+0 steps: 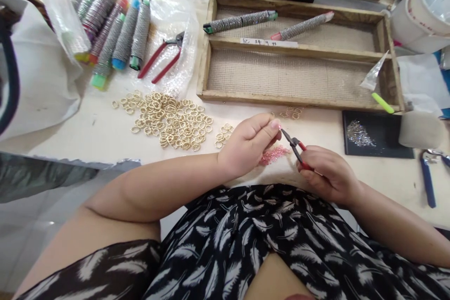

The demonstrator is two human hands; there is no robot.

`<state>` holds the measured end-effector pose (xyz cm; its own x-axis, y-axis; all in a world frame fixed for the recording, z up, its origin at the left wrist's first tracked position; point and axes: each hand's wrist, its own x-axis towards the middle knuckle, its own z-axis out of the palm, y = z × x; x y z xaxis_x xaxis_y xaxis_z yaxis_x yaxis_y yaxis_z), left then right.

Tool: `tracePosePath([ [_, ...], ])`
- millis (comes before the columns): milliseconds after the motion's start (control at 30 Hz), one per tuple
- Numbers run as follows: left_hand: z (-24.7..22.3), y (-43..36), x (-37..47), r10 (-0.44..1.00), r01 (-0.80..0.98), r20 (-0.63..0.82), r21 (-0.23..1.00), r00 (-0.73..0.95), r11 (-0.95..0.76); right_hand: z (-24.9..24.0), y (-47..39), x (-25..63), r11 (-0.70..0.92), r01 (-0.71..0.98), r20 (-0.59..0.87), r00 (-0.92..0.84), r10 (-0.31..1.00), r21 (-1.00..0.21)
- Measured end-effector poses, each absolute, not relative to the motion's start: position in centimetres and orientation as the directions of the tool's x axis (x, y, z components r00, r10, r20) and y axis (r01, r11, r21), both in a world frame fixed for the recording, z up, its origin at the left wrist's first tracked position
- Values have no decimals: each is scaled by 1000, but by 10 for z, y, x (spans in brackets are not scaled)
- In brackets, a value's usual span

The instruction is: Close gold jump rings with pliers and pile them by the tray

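Observation:
My right hand point(325, 173) is closed round the red handles of a pair of pliers point(294, 144). The pliers' dark jaws point up and left, their tips close to the fingertips of my left hand point(253, 140). Thumb and forefinger of that left hand pinch a tiny pink piece point(279, 126), too small to make out fully. Below them on the table lies a heap of small pink beads point(274, 154). Gold rings point(186, 124) form a large pile left of my hands, and a few more gold rings point(291, 112) lie just beyond them.
A divided wooden tray point(302, 98) with a mesh bottom stands behind my hands. Wire-wrapped sticks point(108, 47) and red-handled cutters point(163, 56) lie on plastic at the left. On the right are a black pad point(379, 147) with small shiny pieces and a blue-handled tool point(428, 180).

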<state>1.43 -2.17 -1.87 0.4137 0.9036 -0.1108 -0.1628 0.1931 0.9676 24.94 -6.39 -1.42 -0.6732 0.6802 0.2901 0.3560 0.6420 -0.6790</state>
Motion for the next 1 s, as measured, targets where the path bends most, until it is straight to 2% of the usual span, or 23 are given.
tracePosePath([
  [267,-21,-22,16,908,-239,-117,944,402,228,-15,-66,248,471,282,208,-631,747,-836],
  [533,-17,-22,14,906,-189,-69,969,418,161,-16,-67,249,454,260,216,-616,757,-852],
  [733,-17,-22,11,901,-102,-74,986,427,129,-15,-66,249,516,318,226,-634,740,-796],
  [1000,-14,-21,10,889,-87,-77,988,451,129,-14,-65,252,677,431,297,-665,685,-596],
])
